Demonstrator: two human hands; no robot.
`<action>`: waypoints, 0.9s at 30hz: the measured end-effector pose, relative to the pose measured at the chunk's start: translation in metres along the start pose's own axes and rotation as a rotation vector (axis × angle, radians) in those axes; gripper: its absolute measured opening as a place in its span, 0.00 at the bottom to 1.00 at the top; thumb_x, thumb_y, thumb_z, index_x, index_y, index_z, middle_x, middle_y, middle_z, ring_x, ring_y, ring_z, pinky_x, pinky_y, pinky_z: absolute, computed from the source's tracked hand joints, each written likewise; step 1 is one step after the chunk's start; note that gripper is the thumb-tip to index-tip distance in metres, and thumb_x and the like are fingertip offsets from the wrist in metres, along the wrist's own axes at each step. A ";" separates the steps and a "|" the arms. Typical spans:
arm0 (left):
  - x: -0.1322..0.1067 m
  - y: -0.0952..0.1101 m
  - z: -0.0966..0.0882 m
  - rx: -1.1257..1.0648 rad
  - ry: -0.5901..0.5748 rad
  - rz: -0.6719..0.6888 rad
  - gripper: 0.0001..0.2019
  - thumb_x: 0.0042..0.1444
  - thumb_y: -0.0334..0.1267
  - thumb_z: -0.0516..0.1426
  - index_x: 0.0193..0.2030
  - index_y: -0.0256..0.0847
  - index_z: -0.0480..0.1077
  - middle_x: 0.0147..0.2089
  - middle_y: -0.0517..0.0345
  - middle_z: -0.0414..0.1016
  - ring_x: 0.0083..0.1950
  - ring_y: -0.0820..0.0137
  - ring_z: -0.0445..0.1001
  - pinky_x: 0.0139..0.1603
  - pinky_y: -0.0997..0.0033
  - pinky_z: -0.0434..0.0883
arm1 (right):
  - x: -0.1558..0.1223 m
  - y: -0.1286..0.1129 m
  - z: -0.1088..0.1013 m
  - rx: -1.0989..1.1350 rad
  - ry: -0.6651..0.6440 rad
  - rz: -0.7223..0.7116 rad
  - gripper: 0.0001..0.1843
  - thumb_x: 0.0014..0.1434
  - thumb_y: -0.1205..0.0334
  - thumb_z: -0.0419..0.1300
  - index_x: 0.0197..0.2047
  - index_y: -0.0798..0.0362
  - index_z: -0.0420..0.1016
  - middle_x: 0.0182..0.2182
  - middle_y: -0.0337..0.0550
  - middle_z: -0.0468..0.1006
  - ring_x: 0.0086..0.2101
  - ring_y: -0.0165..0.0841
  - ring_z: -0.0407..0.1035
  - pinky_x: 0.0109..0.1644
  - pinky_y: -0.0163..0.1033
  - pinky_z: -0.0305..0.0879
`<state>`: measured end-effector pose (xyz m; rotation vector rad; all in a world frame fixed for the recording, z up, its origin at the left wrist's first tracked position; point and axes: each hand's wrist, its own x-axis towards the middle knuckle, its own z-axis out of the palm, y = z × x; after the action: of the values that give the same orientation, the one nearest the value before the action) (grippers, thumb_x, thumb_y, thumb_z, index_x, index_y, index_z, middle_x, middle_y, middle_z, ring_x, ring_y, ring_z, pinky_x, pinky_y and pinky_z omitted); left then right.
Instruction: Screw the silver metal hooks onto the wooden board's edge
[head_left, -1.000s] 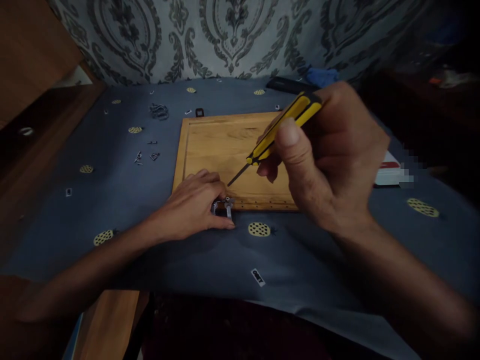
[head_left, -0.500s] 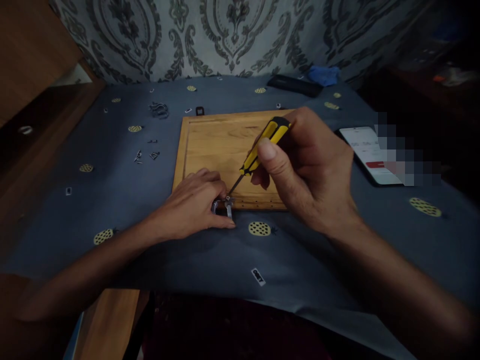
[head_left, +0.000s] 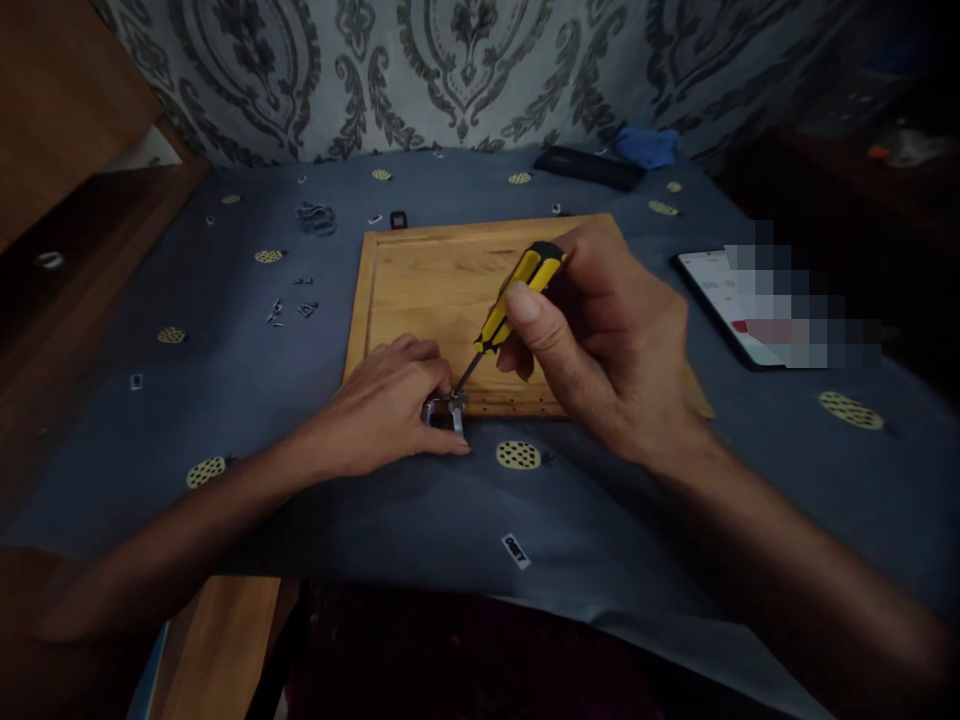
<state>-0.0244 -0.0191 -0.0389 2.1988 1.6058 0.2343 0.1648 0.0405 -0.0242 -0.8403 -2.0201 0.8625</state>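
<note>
A wooden board [head_left: 427, 290] with a framed edge lies flat on the cloth-covered table, a row of small holes along its near edge. My left hand [head_left: 386, 405] pinches a small metal bracket [head_left: 457, 414] against that edge, thumb below and fingers above. In my right hand [head_left: 611, 345] is a yellow and black screwdriver [head_left: 517, 300], slanting down to the left. Its tip meets the bracket by my left fingertips, where a small screw head seems to sit. Part of the board is hidden behind my right hand.
Loose screws [head_left: 307, 310] lie left of the board, with several curved metal pieces [head_left: 316, 218] behind them. A small dark square piece [head_left: 398, 220] rests past the far edge. To the right is a phone [head_left: 720, 300]; at the back, a black case [head_left: 589, 168] and blue cloth [head_left: 647, 147].
My right hand and the screwdriver have shifted slightly left and down, the tip now on the bracket. My left hand keeps its hold in the same place.
</note>
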 end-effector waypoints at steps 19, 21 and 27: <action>0.000 -0.003 0.002 -0.013 0.017 0.015 0.18 0.52 0.49 0.71 0.36 0.39 0.72 0.42 0.55 0.73 0.49 0.57 0.70 0.47 0.60 0.66 | 0.000 -0.006 -0.002 0.240 -0.047 -0.010 0.15 0.62 0.42 0.67 0.46 0.40 0.75 0.38 0.39 0.82 0.26 0.34 0.72 0.28 0.44 0.71; 0.000 -0.002 0.002 -0.019 0.017 0.011 0.18 0.52 0.48 0.71 0.37 0.39 0.72 0.43 0.54 0.74 0.49 0.56 0.71 0.48 0.59 0.68 | 0.001 -0.008 -0.004 0.228 -0.083 -0.005 0.18 0.62 0.43 0.67 0.52 0.38 0.77 0.35 0.38 0.82 0.26 0.35 0.73 0.29 0.45 0.72; 0.000 -0.002 0.002 -0.030 0.003 0.003 0.16 0.53 0.47 0.71 0.39 0.40 0.73 0.48 0.52 0.75 0.53 0.55 0.71 0.52 0.56 0.70 | 0.009 -0.008 -0.002 0.337 -0.163 -0.014 0.16 0.54 0.44 0.74 0.36 0.44 0.78 0.27 0.36 0.79 0.22 0.33 0.72 0.22 0.41 0.70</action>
<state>-0.0252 -0.0192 -0.0410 2.1792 1.5909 0.2615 0.1600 0.0438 -0.0134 -0.5805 -1.9376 1.2549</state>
